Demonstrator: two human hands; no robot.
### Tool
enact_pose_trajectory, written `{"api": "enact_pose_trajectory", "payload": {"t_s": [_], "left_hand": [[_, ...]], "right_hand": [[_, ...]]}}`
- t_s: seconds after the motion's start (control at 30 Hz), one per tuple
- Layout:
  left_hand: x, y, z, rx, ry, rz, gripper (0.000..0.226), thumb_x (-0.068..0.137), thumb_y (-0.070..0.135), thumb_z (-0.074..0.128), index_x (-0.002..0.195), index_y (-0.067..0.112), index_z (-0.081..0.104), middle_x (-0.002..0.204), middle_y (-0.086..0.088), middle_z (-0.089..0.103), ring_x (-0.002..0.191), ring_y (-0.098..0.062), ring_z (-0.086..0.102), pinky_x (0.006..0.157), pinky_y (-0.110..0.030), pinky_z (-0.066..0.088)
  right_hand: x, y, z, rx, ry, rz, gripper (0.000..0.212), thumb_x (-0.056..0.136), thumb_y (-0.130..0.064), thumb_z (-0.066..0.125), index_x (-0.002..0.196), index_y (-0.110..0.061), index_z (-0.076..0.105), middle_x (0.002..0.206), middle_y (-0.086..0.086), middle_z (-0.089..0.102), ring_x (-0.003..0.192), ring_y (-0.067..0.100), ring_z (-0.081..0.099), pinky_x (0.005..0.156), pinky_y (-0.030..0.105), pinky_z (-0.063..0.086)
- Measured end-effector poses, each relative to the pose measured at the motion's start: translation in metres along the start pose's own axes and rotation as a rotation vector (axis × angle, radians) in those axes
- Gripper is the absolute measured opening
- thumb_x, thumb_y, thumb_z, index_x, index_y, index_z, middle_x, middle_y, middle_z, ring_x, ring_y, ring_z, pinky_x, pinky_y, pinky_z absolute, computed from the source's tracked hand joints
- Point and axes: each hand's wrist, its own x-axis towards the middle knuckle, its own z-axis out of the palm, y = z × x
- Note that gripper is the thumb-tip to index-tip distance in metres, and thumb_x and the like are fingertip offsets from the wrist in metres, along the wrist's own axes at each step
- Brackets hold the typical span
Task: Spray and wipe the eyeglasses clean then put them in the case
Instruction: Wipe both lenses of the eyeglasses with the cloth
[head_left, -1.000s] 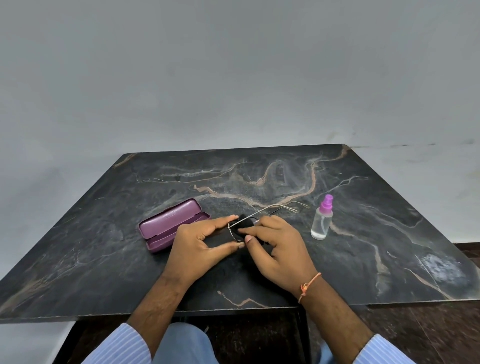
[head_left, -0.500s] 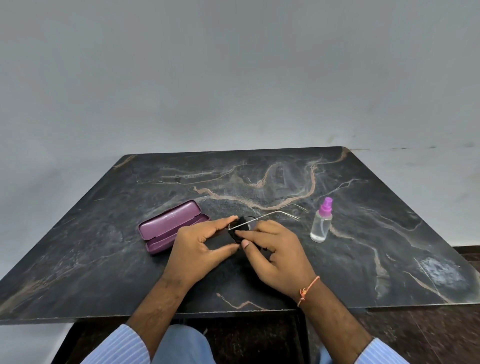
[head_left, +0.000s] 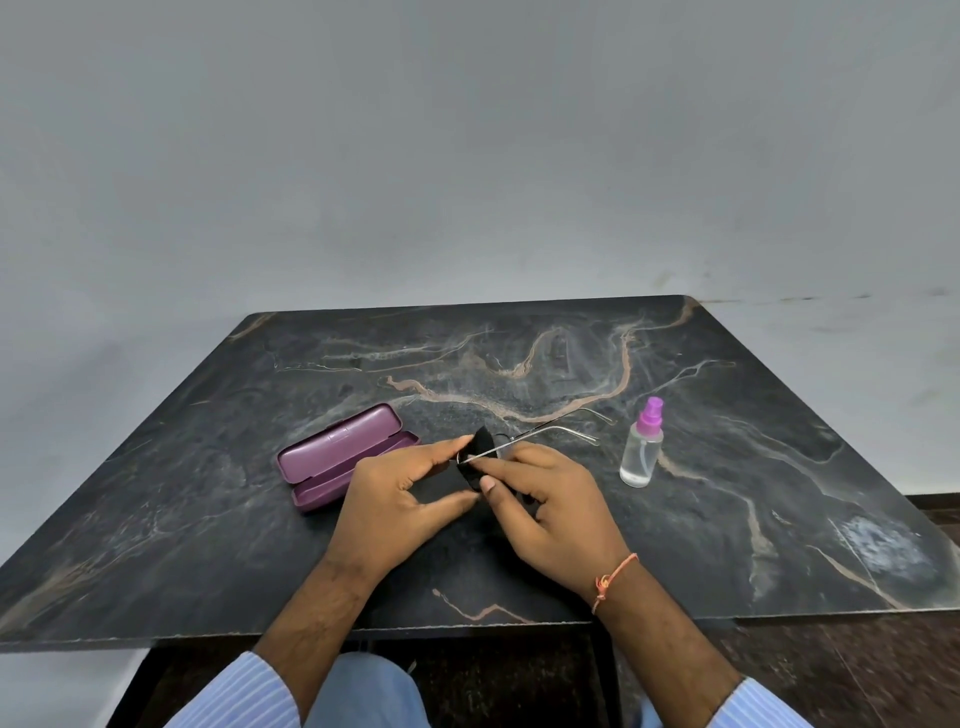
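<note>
One cam only, worn on my head, wide-angle, pointing fwd and down. Top half of the frame is plain grey wall (head_left: 467, 156); the dark veined marble tabletop (head_left: 779, 467) fills the lower half, far edge against the wall, near edge just above my striped light-blue sleeves (head_left: 234, 696) at the bottom. My left hand (head_left: 400, 499) and right hand (head_left: 556, 509) sit close, about centre frame. No 2nd view, so nothing shared.

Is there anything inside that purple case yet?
The purple case lies open on the table, and the part of its tray that shows looks empty. The left hand covers its near end, so that part cannot be checked.
</note>
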Motion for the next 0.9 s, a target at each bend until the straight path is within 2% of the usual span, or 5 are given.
{"api": "enact_pose_trajectory", "payload": {"t_s": [0.13, 0.3, 0.47, 0.7, 0.9], "left_hand": [[0.0, 0.002, 0.001, -0.017, 0.001, -0.015, 0.064, 0.072, 0.014, 0.102, 0.132, 0.016, 0.08, 0.125, 0.013, 0.08, 0.117, 0.002, 0.076, 0.103, -0.018, 0.058], [0.001, 0.003, -0.001, -0.02, 0.026, -0.031, 0.064, 0.073, 0.017, 0.102, 0.133, 0.016, 0.079, 0.126, 0.012, 0.08, 0.117, 0.002, 0.076, 0.104, -0.019, 0.058], [0.004, 0.005, -0.002, -0.093, 0.138, -0.102, 0.061, 0.076, 0.02, 0.099, 0.133, 0.017, 0.079, 0.126, 0.012, 0.081, 0.121, 0.0, 0.075, 0.104, -0.019, 0.058], [0.003, 0.004, -0.002, -0.197, 0.164, -0.172, 0.057, 0.074, 0.032, 0.096, 0.127, 0.019, 0.082, 0.122, 0.01, 0.084, 0.12, -0.006, 0.078, 0.103, -0.029, 0.063], [0.003, 0.002, 0.0, -0.189, 0.083, -0.209, 0.058, 0.071, 0.027, 0.1, 0.126, 0.017, 0.083, 0.119, 0.011, 0.085, 0.117, -0.004, 0.078, 0.103, -0.027, 0.062]], "right_hand": [[0.0, 0.0, 0.003, -0.114, 0.015, 0.053, 0.028, 0.097, -0.03, 0.061, 0.118, -0.026, 0.08, 0.096, -0.013, 0.072, 0.096, 0.01, 0.069, 0.081, 0.037, 0.058], [0.001, 0.0, -0.006, 0.117, -0.01, 0.049, 0.021, 0.096, -0.016, 0.067, 0.108, -0.022, 0.084, 0.078, -0.025, 0.063, 0.082, 0.004, 0.065, 0.075, 0.022, 0.049], [0.004, 0.01, -0.005, 0.304, 0.18, 0.324, 0.019, 0.096, -0.015, 0.066, 0.098, -0.021, 0.084, 0.082, -0.017, 0.075, 0.083, 0.003, 0.07, 0.079, 0.022, 0.051], [0.009, 0.01, -0.007, -0.018, 0.285, 0.457, 0.022, 0.102, -0.027, 0.063, 0.116, -0.034, 0.079, 0.084, -0.014, 0.068, 0.085, 0.003, 0.064, 0.077, 0.025, 0.052], [0.01, 0.016, -0.001, -0.284, 0.041, 0.442, 0.029, 0.102, -0.043, 0.053, 0.115, -0.036, 0.077, 0.085, -0.01, 0.058, 0.088, 0.015, 0.064, 0.076, 0.037, 0.052]]}}
